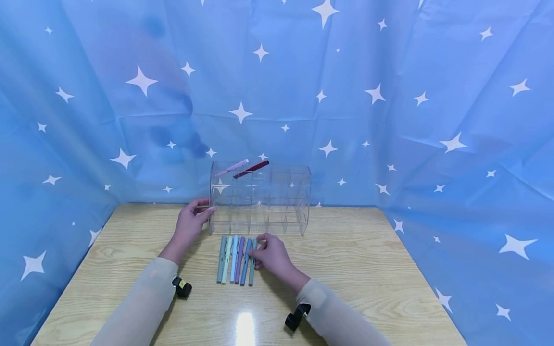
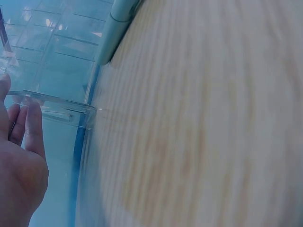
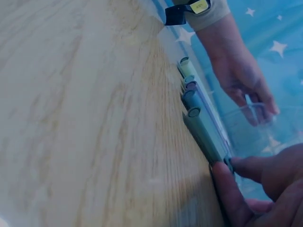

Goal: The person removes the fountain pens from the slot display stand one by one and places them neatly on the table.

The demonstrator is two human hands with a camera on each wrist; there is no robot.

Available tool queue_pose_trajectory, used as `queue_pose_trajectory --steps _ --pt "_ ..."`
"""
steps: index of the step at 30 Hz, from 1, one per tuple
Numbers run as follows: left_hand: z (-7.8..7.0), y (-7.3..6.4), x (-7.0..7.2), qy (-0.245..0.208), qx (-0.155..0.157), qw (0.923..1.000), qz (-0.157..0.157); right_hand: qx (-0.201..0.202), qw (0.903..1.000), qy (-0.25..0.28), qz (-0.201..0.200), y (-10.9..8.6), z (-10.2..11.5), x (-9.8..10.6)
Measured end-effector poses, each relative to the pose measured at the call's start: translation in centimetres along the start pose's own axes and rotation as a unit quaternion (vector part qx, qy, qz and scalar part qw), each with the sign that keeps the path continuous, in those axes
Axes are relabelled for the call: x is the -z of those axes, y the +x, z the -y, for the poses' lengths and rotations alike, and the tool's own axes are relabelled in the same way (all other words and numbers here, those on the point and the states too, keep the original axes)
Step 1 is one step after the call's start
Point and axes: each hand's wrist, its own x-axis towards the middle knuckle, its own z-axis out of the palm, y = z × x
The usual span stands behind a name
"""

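Observation:
A clear plastic organizer with several compartments stands at the back of the table. My left hand holds its left side wall, thumb at the front and fingers farther back. In front of it lies a side-by-side row of capped pens: grey-teal, pale green, light blue, purple, blue and teal. My right hand pinches the teal pen at the row's right end, near its far end; the right wrist view shows thumb and finger on it.
A lilac pen and a dark red pen lean in the organizer's top left compartments, their ends sticking up. Behind the wooden table hangs a blue star-patterned cloth, close to the organizer's back.

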Motion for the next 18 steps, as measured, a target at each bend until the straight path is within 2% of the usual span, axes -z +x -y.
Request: queue_pose_trajectory --steps 18 --pt "0.07 0.00 -0.05 0.001 0.008 1.0000 -0.001 -0.016 0.9999 0.004 -0.002 0.03 0.19 -0.06"
